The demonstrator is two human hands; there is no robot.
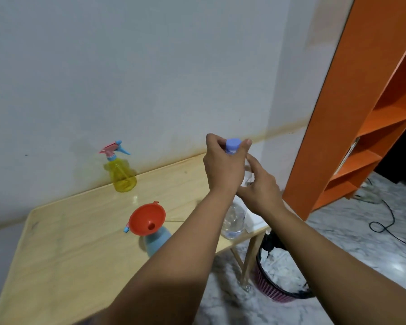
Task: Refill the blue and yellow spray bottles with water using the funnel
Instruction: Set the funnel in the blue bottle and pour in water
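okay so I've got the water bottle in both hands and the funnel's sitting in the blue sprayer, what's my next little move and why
Probably twist the cap off. Your left hand pinches it while your right hand grips the clear water bottle, and the cap looks still on, so nothing can pour yet. The orange funnel already sits in the blue spray bottle, ready for water.

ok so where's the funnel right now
In the head view the orange funnel sits in the neck of the blue spray bottle on the wooden table, just left of the left forearm, nearer than the yellow spray bottle.
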